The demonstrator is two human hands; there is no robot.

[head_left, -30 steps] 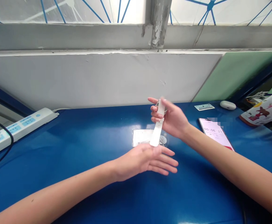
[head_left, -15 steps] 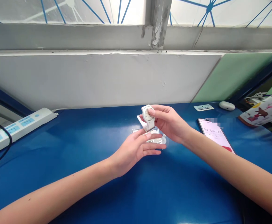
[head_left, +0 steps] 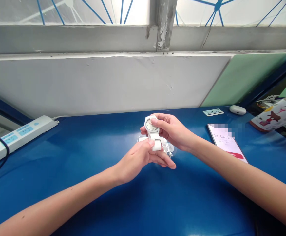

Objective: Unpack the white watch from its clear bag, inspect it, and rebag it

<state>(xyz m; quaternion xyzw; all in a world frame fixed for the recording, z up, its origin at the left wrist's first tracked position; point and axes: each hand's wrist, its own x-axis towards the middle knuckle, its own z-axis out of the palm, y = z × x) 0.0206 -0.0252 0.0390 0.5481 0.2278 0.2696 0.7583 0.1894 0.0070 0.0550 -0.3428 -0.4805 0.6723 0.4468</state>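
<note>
A white wristwatch with a round dial is held up over the blue table, its dial facing me. My right hand grips the watch case from the right, the thumb lying on the dial's edge. Lower down, my left hand pinches the white strap near its buckle between thumb and fingers, the other fingers stretched beneath. Behind and under the hands lies a clear plastic bag, partly covered by them.
A white power strip with a black cable runs along the left. To the right lie a phone showing a timer, a small card and a white earbud case. A printed container leans at the far right.
The watch has tilted, so its dial and strap now face me more fully. My left hand has closed its thumb and fingers on the strap, where before its fingers were spread.
</note>
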